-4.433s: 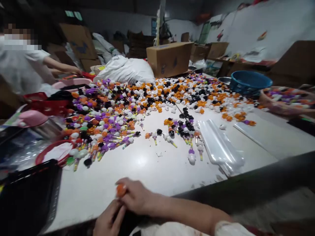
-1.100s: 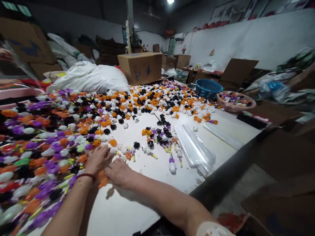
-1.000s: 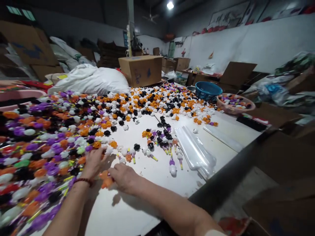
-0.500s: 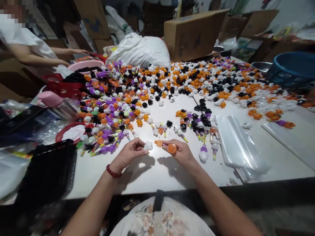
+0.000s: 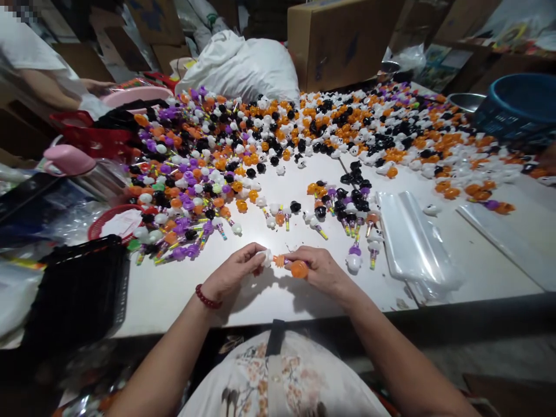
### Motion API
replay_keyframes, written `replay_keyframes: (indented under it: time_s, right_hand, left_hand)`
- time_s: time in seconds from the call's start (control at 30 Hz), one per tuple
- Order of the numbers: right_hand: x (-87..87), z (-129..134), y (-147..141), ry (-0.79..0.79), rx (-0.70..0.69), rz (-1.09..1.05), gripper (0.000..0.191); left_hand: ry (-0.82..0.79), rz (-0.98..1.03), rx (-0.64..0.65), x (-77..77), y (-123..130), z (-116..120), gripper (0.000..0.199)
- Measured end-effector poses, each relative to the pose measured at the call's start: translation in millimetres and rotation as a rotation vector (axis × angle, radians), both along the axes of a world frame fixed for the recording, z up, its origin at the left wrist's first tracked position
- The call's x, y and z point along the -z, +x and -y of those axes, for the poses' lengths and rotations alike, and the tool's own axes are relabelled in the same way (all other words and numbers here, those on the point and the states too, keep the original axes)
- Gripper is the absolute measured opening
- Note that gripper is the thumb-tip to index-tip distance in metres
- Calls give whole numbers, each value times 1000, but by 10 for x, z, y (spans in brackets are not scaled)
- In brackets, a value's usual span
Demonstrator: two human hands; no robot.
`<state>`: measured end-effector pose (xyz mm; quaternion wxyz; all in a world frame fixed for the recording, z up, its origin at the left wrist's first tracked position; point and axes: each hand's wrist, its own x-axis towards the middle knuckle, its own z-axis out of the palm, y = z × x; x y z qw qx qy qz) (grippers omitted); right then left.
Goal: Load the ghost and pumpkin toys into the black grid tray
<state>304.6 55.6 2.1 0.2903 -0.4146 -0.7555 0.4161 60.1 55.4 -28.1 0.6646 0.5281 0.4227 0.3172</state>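
Observation:
Between thumb and fingers, my left hand (image 5: 237,267) pinches a small white plastic figure head (image 5: 266,258). My right hand (image 5: 324,269) grips a slim stick piece (image 5: 279,261) with an orange ribbed end, which points left and meets the white head. A round orange piece (image 5: 299,269) shows at the right fingertips; whether it joins the stick is unclear. Beyond my hands lies a small cluster of black, purple and white heads (image 5: 354,205), several on coloured sticks. One stick with a white and purple head (image 5: 354,260) lies right of my right hand.
A broad heap of orange, white, black and purple heads (image 5: 321,124) spreads over the white table (image 5: 174,307). Clear plastic bags (image 5: 412,240) lie at right, a black crate (image 5: 82,289) at left. Behind are a white sack (image 5: 243,66), a carton (image 5: 339,46) and a blue basket (image 5: 521,107). A person (image 5: 43,69) stands at far left.
The white head and the orange-ended stick were apart; now they meet, my left hand having moved right. The view has tilted slightly downward.

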Motion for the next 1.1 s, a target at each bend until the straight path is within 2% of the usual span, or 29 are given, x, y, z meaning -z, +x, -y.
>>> replay_keyframes:
  time_s: [0.17,0.33,0.53,0.63,0.73,0.83,0.9,0.97,1.03,1.1]
  right_hand:
    - [36,4,25,-141,27,-65,16]
    - [49,4,-5,-277,-1,-108,24]
    - [158,89,-104,-306,125,-85,29]
    - [179,72,20,-332,180,-112,31]
    - [215,-32,319,-210,300,-8,35]
    - [303,-172,612,136,468,209,38]
    - [383,-247,682,350,528,292,40]
    - [477,-290,608,422,492,286,41]
    - [589,-309,415,400,390,227,43]
    - [719,-327,168,378,308,159,47]
  left_hand:
    - [-16,-46,75,-23,90,41,41]
    - [-147,7,114,-10,182,47,46]
    - [-19,-148,42,1,452,173,47]
    - [26,-193,-6,-5,577,136,48]
    - [166,-394,-123,21,599,-93,44]
    - [342,-572,-288,91,520,-469,22]
    - [461,-630,-325,154,451,-724,31]
    - [553,-653,-300,218,398,-922,39]
    - [601,-654,-260,275,373,-1025,30]
    - [619,-637,-239,313,379,-1018,16]
